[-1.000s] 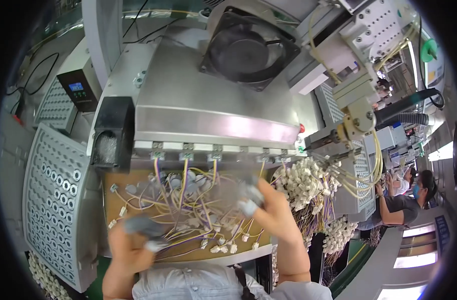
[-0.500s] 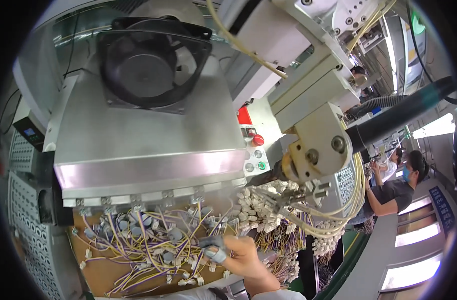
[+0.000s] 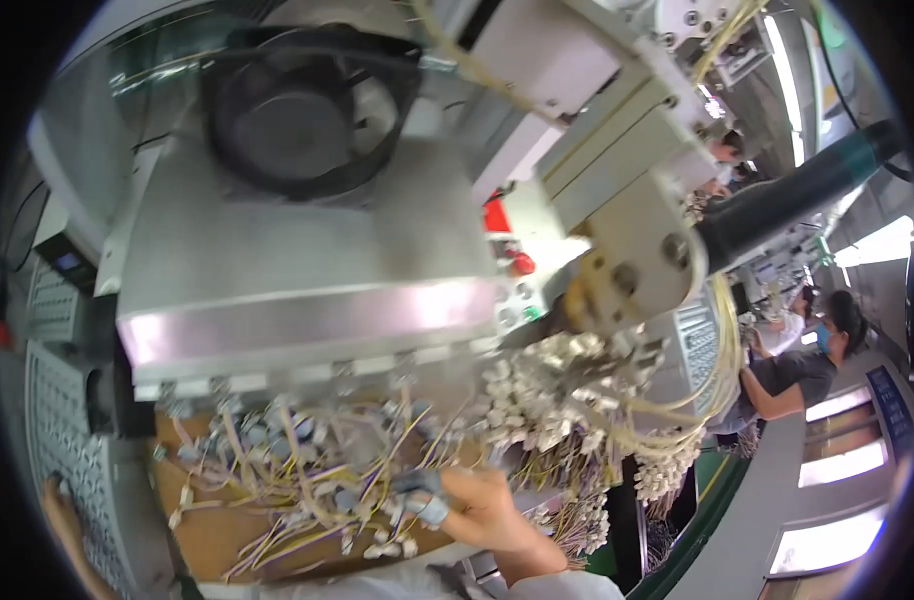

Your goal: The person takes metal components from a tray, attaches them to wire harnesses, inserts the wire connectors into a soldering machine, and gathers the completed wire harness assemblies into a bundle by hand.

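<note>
My right hand (image 3: 492, 515) is over a tangle of wire leads (image 3: 327, 470) in purple, yellow and white, with white connectors and grey round parts. Grey covers (image 3: 424, 498) wrap its thumb and forefinger, which are pressed together. What sits between them is too small to make out. At the far lower left, my left hand (image 3: 67, 515) reaches over a grey tray full of round holes (image 3: 72, 425); blur and the picture's rim hide how its fingers are set. Several leads hang from small clips (image 3: 405, 365) along the front of a metal hood (image 3: 307, 320).
A black fan (image 3: 312, 110) tops the hood. To the right, a slanted black cylinder (image 3: 797, 205) is held by a pale bracket (image 3: 647, 250), near a red button (image 3: 522, 263). White connector bundles (image 3: 547, 400) pile below. A masked person (image 3: 797, 370) works farther right.
My left hand has come into view at the lower left, over the holed tray. My right hand stays about where it was among the wires. The whole view has shifted slightly.
</note>
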The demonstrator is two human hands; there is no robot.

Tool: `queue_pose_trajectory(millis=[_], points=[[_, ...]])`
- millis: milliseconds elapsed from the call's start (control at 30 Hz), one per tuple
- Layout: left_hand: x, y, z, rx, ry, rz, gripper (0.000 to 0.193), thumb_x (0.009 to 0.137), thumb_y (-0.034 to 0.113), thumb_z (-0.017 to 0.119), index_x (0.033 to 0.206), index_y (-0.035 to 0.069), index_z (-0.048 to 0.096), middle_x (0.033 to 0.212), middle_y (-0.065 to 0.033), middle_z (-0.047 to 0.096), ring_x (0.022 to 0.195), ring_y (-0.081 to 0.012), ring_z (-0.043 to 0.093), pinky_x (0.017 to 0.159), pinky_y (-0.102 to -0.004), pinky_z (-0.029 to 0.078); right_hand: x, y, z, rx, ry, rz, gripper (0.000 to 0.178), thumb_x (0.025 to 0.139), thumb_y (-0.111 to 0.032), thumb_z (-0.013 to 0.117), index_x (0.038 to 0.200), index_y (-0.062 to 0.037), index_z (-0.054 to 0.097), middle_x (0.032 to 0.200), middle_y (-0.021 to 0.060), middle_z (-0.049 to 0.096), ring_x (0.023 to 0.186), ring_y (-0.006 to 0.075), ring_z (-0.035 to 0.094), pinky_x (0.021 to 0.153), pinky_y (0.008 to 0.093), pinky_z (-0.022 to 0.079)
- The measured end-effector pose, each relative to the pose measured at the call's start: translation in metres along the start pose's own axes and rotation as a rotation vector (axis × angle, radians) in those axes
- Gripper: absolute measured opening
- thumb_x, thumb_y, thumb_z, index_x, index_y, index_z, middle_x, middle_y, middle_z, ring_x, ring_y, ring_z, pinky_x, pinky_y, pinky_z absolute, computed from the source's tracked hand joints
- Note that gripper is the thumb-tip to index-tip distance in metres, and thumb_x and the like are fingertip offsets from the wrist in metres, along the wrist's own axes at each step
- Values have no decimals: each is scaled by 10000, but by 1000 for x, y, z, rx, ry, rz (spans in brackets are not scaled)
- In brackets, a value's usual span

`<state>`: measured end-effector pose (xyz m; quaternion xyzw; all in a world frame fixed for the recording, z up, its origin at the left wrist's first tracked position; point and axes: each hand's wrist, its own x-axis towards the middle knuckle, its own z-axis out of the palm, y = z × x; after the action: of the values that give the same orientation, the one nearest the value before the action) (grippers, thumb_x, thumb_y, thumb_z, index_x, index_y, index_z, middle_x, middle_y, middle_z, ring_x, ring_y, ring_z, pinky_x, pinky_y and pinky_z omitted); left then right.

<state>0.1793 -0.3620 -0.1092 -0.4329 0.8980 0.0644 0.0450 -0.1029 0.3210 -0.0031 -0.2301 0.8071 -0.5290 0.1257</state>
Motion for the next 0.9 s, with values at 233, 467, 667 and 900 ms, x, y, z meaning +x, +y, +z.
queue_pose_trajectory(millis=[233,467,667,900], points=[[-48,52,3,214,403,249,472,740,46,528,1206,13,470,1165,-188,497,1019,-334,500,914,-378,376,-11,-27,22,-394,-193,-24,269,725,-193,680,957,-64,633,545,51,560,443,196,536,423,298,419],[-93,135,-33,-255,575,151,511,754,73,623,1224,-5,439,1101,-129,521,1010,-220,510,860,-304,389,-7,-22,66,-908,-209,-252,216,729,-260,630,792,-83,524,505,53,511,450,177,553,346,322,375],[-185,230,-75,-503,559,427,479,686,-17,602,1147,-3,472,1015,-72,529,932,-188,462,825,-292,367,-8,-40,63,-914,116,-363,146,612,-27,632,742,-57,572,563,44,540,407,215,494,385,305,387],[-237,256,-25,-1007,450,398,577,644,-15,670,1167,-60,432,1051,-98,541,999,-168,507,870,-282,396,2,-31,73,-514,117,-465,313,661,69,598,969,20,615,1071,197,578,1011,304,559,865,344,431]])
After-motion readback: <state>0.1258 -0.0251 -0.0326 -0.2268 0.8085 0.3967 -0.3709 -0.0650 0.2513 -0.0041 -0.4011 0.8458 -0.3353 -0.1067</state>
